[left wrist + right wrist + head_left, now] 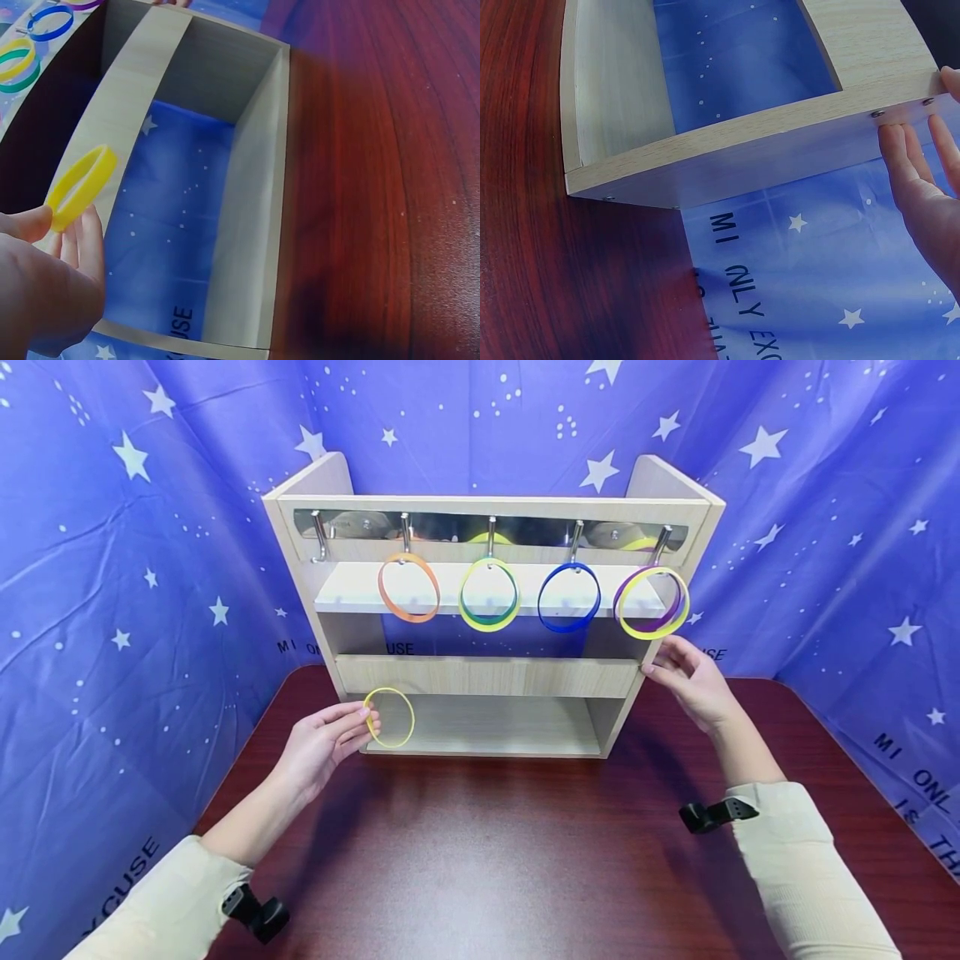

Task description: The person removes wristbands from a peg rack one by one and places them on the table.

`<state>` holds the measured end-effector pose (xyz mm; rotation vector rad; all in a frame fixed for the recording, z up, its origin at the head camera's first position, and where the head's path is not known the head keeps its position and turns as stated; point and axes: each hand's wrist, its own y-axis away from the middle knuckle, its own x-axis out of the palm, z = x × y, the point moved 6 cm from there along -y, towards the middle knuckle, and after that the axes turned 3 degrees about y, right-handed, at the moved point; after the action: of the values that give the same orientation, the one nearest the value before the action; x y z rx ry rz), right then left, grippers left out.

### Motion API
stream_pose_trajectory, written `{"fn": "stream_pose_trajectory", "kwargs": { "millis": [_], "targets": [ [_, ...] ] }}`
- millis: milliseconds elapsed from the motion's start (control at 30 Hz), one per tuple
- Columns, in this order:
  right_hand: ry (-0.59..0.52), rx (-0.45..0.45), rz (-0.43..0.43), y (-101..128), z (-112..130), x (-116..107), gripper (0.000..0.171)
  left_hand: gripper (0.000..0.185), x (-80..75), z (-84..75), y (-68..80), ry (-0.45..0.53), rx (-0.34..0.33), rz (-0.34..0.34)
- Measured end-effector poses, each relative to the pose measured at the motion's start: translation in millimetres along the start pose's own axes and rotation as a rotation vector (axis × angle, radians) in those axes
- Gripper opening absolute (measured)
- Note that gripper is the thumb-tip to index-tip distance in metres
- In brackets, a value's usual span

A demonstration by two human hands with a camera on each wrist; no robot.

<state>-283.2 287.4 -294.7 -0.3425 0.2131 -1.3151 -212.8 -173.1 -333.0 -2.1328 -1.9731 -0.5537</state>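
Currently: left hand (318, 747) fingers pinching yellow ring (389, 717), lower left of frame, before rack (487, 677). Right hand (690, 681) fingers straight, steadying rack's side. Probable step: hanging. Next: lift onto empty hook (320, 537), upper left.

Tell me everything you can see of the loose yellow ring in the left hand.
The yellow ring is a thin, plain band, smooth and rubbery-looking, unbroken. The left hand pinches its left edge between thumb and fingertips, holding it upright, facing the head camera, off the table. It sits in front of the wooden rack, at the left end of the bottom opening, below the empty leftmost hook. Nothing else touches it.
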Motion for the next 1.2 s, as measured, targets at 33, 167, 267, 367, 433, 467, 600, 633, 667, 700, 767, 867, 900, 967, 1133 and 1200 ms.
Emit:
{"fn": "stream_pose_trajectory", "kwargs": {
  "millis": [33,167,267,367,433,467,600,633,667,700,767,867,900,967,1133,1200],
  "targets": [
    [0.000,0.002,0.000,0.0,0.1,0.1,0.036,0.015,-0.6,0.8,0.3,0.001,-0.003,-0.002],
    [-0.005,0.006,-0.003,0.4,0.4,0.7,0.036,0.016,-3.6,4.5,0.7,-0.011,-0.014,-0.010],
    [-0.011,0.006,-0.007,0.6,0.1,0.8,0.037,0.018,-6.0,7.5,0.6,-0.027,-0.019,-0.017],
    [-0.017,0.006,-0.012,0.3,-0.3,1.1,0.038,0.020,-8.0,10.3,0.8,-0.037,-0.020,-0.017],
    [-0.023,0.004,-0.014,0.1,-0.3,1.3,0.038,0.021,-9.0,12.2,0.9,-0.040,-0.020,-0.017],
    [-0.026,0.005,-0.015,0.0,-0.4,1.4,0.038,0.021,-9.7,13.1,0.9,-0.041,-0.021,-0.019],
    [-0.032,0.012,-0.015,0.3,-0.4,1.7,0.038,0.022,-11.8,17.2,1.5,-0.037,-0.027,-0.025],
    [-0.033,0.014,-0.014,0.4,-0.4,1.8,0.038,0.022,-12.3,18.2,1.8,-0.036,-0.029,-0.024],
    [-0.032,0.016,-0.014,0.4,-0.5,1.6,0.038,0.022,-12.8,19.3,2.2,-0.035,-0.032,-0.023],
    [-0.030,0.018,-0.014,0.5,-0.4,1.5,0.038,0.021,-13.2,20.3,2.6,-0.034,-0.035,-0.021],
    [-0.028,0.019,-0.013,0.5,-0.7,1.3,0.038,0.020,-14.2,22.6,3.3,-0.031,-0.041,-0.017],
    [-0.030,0.020,-0.013,0.5,-1.0,1.2,0.038,0.020,-16.1,26.2,3.9,-0.030,-0.053,-0.017],
    [-0.031,0.019,-0.014,0.5,-1.0,1.2,0.039,0.021,-16.6,27.4,4.1,-0.029,-0.058,-0.018],
    [-0.033,0.018,-0.014,0.6,-1.0,1.2,0.039,0.021,-17.6,29.7,4.2,-0.028,-0.067,-0.016],
    [-0.037,0.010,-0.015,0.3,-1.0,1.3,0.039,0.020,-20.6,34.1,4.6,-0.033,-0.078,-0.014],
    [-0.037,0.007,-0.015,0.3,-0.9,1.2,0.039,0.018,-21.8,35.4,4.9,-0.038,-0.081,-0.018]
  ]
}}
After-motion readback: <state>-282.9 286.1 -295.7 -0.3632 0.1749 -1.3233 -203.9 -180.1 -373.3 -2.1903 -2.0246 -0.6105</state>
